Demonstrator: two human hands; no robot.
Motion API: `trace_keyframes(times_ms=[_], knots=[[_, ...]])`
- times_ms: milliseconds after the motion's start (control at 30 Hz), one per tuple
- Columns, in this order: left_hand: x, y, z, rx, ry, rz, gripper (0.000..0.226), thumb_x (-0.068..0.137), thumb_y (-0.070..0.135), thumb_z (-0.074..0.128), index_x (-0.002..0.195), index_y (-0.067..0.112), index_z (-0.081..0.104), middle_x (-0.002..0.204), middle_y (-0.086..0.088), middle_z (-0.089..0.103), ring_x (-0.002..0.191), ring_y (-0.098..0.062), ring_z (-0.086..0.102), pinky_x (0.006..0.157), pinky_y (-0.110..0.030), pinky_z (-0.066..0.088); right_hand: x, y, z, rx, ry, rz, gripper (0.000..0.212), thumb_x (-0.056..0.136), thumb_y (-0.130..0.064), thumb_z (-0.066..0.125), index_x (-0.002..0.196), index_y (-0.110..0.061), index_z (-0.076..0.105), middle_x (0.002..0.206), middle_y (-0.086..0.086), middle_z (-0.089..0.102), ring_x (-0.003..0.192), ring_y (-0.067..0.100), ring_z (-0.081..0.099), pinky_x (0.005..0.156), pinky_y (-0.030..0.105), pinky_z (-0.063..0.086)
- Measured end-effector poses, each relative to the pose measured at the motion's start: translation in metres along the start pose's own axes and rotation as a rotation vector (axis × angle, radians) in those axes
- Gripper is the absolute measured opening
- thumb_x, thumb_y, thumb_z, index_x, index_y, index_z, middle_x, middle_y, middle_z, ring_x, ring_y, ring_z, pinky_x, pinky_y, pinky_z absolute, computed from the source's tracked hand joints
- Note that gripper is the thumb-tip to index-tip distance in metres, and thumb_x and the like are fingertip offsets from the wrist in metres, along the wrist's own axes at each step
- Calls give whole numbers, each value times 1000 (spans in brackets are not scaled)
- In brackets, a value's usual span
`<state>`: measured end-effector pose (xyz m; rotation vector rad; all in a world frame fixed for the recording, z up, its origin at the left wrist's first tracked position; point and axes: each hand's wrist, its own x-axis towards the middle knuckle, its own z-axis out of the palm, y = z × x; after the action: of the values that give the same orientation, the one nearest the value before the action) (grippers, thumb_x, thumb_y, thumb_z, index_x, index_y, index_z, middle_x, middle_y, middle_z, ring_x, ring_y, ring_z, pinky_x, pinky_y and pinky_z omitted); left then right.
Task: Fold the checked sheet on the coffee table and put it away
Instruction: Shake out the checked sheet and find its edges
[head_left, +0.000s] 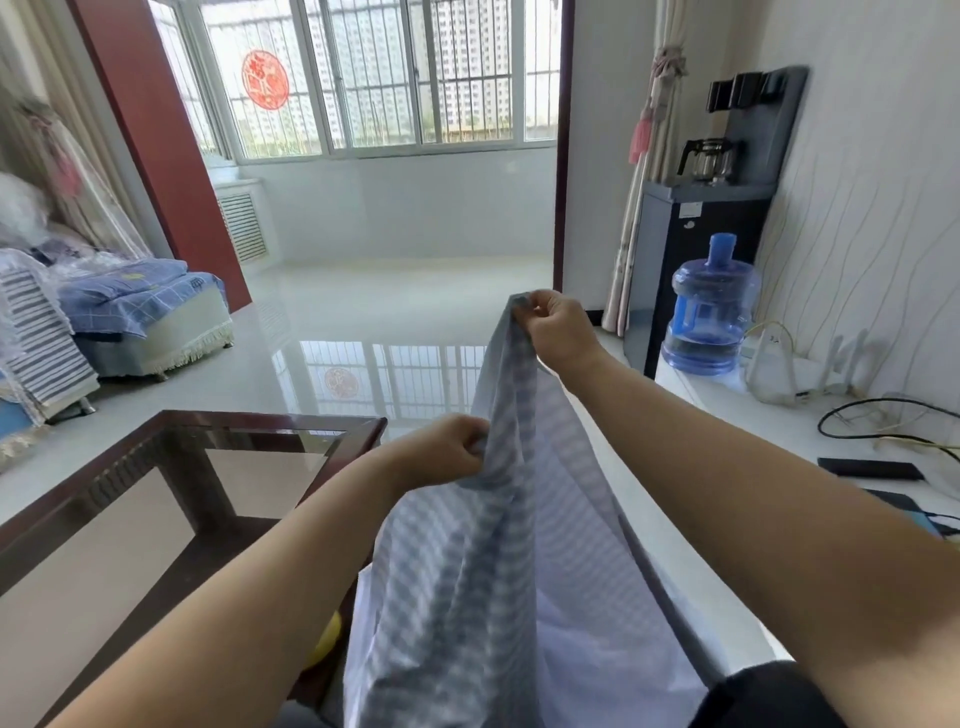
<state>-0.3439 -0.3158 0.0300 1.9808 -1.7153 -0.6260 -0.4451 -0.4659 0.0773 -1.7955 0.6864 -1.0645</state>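
Note:
The checked sheet (498, 561), blue-grey and white, hangs in loose folds in front of me, lifted off the coffee table (130, 499). My right hand (558, 327) pinches its top corner, raised high at arm's length. My left hand (447, 449) grips the sheet's edge lower down and to the left, fingers curled round the cloth. The sheet's lower part drops out of view at the bottom. The dark wooden coffee table with a glass top stands at the lower left, partly hidden by my left arm.
A sofa (145, 317) with blue bedding stands at the left. A water dispenser (711, 208) and a blue water bottle (709, 312) are at the right, on a white low unit (779, 441) with cables. Glossy tiled floor (363, 332) stretches ahead to the balcony windows.

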Motion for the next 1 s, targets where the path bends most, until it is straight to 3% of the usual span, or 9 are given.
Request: trace_keyframes(times_ms=[100, 233, 433, 500, 600, 700, 800, 900, 1000], knots=[[4, 5, -16, -66, 155, 59, 14, 76, 2, 50, 65, 7, 42, 66, -5, 37, 62, -15, 33, 58, -27, 30, 19, -29, -3, 84, 31, 8, 22, 95, -18, 55, 75, -25, 61, 70, -5, 59, 68, 12, 55, 69, 29, 45], [4, 0, -32, -102, 233, -1, 7, 79, 2, 54, 81, 0, 60, 70, -4, 55, 63, -14, 51, 54, -20, 45, 29, -71, -8, 225, -23, -52, 19, 95, -18, 55, 78, -19, 64, 73, -1, 60, 71, 14, 56, 69, 30, 48], [-10, -9, -50, 17, 346, 87, 20, 77, 7, 71, 67, 21, 62, 70, 14, 57, 62, 2, 51, 65, -20, 39, 22, -67, -27, 115, 48, -60, 17, 95, -21, 55, 94, -8, 66, 87, 7, 61, 81, 20, 57, 74, 36, 52], [-19, -7, -62, -217, 459, 147, 33, 77, 2, 72, 58, 18, 51, 55, 15, 50, 51, 3, 45, 60, -18, 33, 17, -41, -48, 10, 126, 38, 15, 95, -22, 55, 88, -14, 65, 83, 3, 62, 73, 14, 60, 63, 24, 52], [-32, 8, -77, -490, 512, 250, 37, 68, 25, 70, 55, 11, 38, 54, 7, 30, 55, -9, 28, 51, -21, 22, -1, -9, -63, -66, 4, 236, 19, 95, -21, 58, 75, -21, 60, 73, -3, 59, 46, 1, 59, 39, 13, 42], [-40, 34, -64, -482, 414, 327, 35, 69, 27, 65, 54, 18, 35, 57, 8, 27, 57, -10, 27, 51, -19, 21, -15, 4, -65, -178, 8, 249, 25, 96, -22, 56, 70, -21, 58, 69, -4, 57, 56, 8, 54, 39, 12, 44], [-45, 46, -45, -397, 192, 326, 33, 81, 17, 65, 58, 23, 42, 62, -2, 41, 64, -20, 51, 58, -23, 35, -18, 6, -71, -181, 95, 155, 25, 94, -20, 56, 70, -24, 59, 67, -6, 57, 63, 11, 53, 55, 19, 48], [-50, 45, -31, -292, -137, 202, 14, 87, 22, 67, 93, 12, 59, 87, -7, 65, 83, -23, 66, 75, -33, 53, -23, 4, -79, -10, 143, 111, 22, 94, -17, 58, 73, -24, 62, 63, -9, 58, 51, -2, 54, 55, 16, 45], [-55, 53, -3, -137, -322, 120, 31, 89, 31, 66, 117, 25, 56, 111, 6, 67, 101, -10, 65, 92, -29, 51, -28, 2, -77, -2, 64, 104, 22, 95, -19, 56, 74, -21, 62, 65, -7, 56, 50, -2, 52, 54, 15, 42]])
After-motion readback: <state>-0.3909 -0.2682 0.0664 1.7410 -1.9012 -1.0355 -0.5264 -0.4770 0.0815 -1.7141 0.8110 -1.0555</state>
